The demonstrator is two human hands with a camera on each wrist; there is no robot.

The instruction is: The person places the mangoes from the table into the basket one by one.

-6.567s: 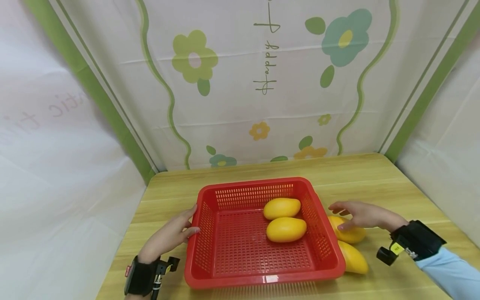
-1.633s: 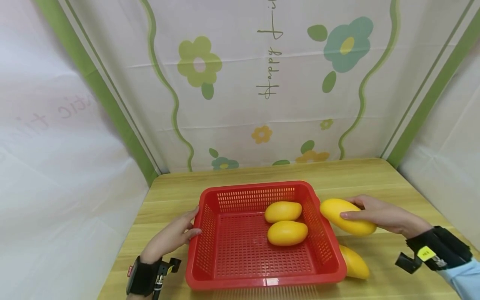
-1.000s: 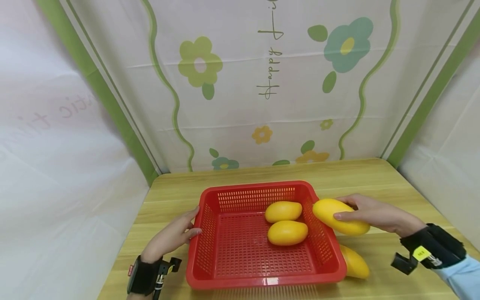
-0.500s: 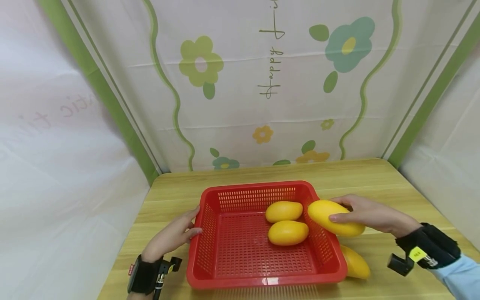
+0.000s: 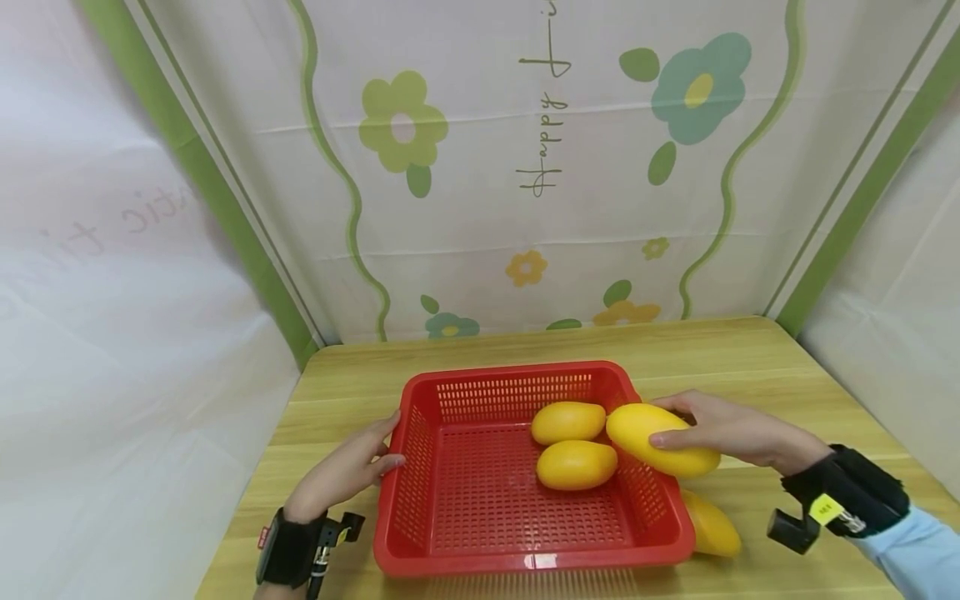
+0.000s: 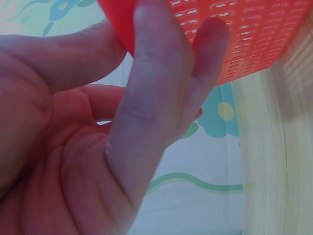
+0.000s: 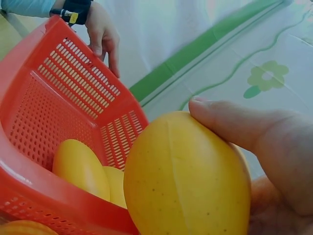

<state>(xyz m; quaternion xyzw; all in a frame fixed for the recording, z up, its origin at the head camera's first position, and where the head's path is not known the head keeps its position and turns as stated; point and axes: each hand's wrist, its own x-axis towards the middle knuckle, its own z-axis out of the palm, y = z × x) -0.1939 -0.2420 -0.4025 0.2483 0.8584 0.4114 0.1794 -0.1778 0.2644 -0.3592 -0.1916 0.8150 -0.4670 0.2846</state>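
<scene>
My right hand (image 5: 731, 429) holds a yellow mango (image 5: 656, 440) over the right rim of the red plastic basket (image 5: 457, 565), thumb on the near side. Close up in the right wrist view, the held mango (image 7: 186, 176) shows small dark specks and a pale seam. Two more mangoes lie inside the basket on its right side, a far one (image 5: 567, 422) and a near one (image 5: 576, 465). My left hand (image 5: 345, 471) grips the basket's left rim, its thumb over the edge and its fingers outside, as the left wrist view shows.
Another mango (image 5: 711, 525) lies on the wooden table (image 5: 780, 367) against the basket's right outer wall, partly hidden by the rim. White fabric with printed flowers (image 5: 480, 208) closes off the back and both sides of the table.
My right hand took the mango from the table beside the basket, lifted it and has carried it left over the right rim. The left hand stays on the rim.
</scene>
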